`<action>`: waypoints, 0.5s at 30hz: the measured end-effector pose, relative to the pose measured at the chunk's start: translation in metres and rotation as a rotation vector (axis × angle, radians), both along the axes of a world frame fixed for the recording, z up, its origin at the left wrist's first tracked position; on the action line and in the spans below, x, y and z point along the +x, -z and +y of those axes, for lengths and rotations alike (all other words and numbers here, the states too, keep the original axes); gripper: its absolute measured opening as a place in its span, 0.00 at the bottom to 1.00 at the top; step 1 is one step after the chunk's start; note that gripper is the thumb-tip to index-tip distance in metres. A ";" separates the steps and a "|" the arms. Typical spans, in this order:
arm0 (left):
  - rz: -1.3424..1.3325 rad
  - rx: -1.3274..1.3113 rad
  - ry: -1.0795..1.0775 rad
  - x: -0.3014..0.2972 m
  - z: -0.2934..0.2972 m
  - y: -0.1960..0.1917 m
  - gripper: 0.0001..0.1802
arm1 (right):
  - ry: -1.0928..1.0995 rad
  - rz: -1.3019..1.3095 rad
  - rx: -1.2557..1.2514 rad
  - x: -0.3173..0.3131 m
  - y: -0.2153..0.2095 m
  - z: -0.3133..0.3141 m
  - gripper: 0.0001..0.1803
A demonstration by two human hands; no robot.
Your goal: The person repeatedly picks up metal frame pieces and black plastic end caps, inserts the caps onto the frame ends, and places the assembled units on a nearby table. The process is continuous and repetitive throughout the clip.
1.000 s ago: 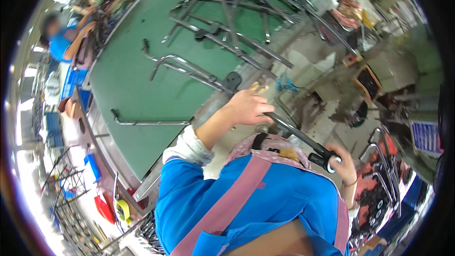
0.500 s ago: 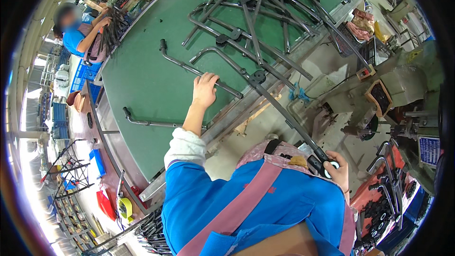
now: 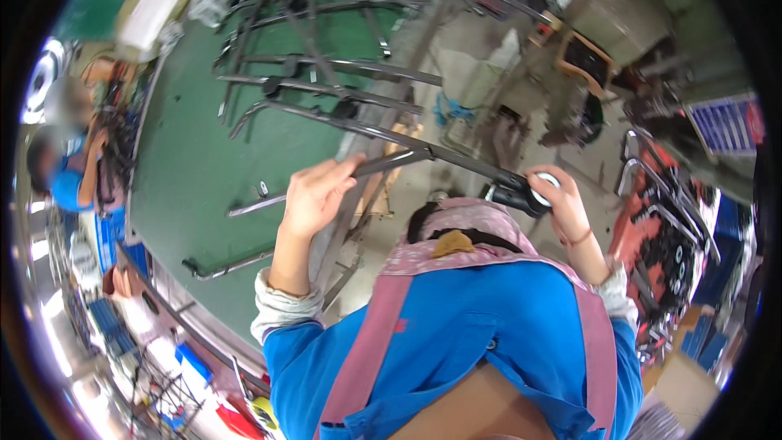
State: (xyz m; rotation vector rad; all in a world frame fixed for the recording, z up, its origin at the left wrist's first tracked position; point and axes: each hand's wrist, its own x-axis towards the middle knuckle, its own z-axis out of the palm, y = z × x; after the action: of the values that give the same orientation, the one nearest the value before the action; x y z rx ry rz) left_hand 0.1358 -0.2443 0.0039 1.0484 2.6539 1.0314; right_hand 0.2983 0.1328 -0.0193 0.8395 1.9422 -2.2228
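The left hand [image 3: 314, 194] is curled around a dark bent metal tube frame [image 3: 391, 159], its grip pressed together on the slanting bar near the frame's lower left end. The right hand [image 3: 562, 204] closes over the frame's other end, where a black fitting with a round white cap [image 3: 544, 183] sits against the palm; that grip is pinched on the fitting. Between the two hands the frame runs roughly level, held above the near edge of the green-topped desk [image 3: 204, 171] and just in front of the person's chest, which is covered by a blue jacket and pink apron straps [image 3: 383, 334].

Farther out on the desk lie more dark metal tube frames [image 3: 326, 73], stacked and crossing each other toward the far side. A single thin metal rod [image 3: 232, 265] rests near the desk's left edge, apart from the pile. To the right, on the floor, red and black metal parts [image 3: 660, 220] are heaped together. At the far left another person in a blue top [image 3: 65, 187] stands beside the desk.
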 end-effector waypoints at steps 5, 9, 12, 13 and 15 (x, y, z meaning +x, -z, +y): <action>-0.167 -0.020 0.231 0.002 0.041 0.030 0.13 | 0.036 0.027 -0.163 -0.014 -0.005 0.003 0.16; -0.168 -0.087 0.302 0.002 0.062 0.031 0.14 | 0.097 0.060 -0.208 -0.012 -0.002 0.001 0.16; -0.186 0.051 0.329 0.008 0.072 0.043 0.14 | 0.129 0.087 -0.188 -0.009 0.001 -0.006 0.15; -0.177 0.035 0.325 0.008 0.073 0.045 0.14 | 0.139 0.096 -0.186 -0.007 0.000 -0.007 0.15; -0.159 0.004 0.319 0.005 0.076 0.048 0.14 | 0.147 0.110 -0.170 -0.005 -0.003 -0.010 0.14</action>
State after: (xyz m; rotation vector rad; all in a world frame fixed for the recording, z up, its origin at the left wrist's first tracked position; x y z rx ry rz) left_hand 0.1413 -0.1687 -0.0438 1.2788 2.2668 1.0045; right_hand 0.2935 0.1232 -0.0166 0.8796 1.7532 -2.5261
